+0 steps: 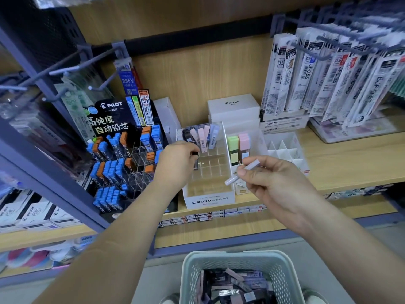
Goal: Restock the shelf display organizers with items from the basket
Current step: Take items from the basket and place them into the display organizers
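Observation:
A white MONO graph MG display organizer (209,197) with clear grid cells stands on the wooden shelf; several pastel and black lead cases stand in its back row. My left hand (175,163) reaches over its left side and pinches a black lead case (195,160), which points down into a cell. My right hand (271,181) hovers just right of the organizer and pinches a pale lavender lead case (243,172), held at a slant. Below, a pale green basket (219,262) holds several more dark and pink cases.
A black Pilot lead stand (122,163) with blue and orange cases sits left of the organizer. White divider boxes (282,150), green and pink cases and Pilot boxes stand right. Refill packs hang on hooks (328,71) at upper right; bare metal hooks jut out upper left.

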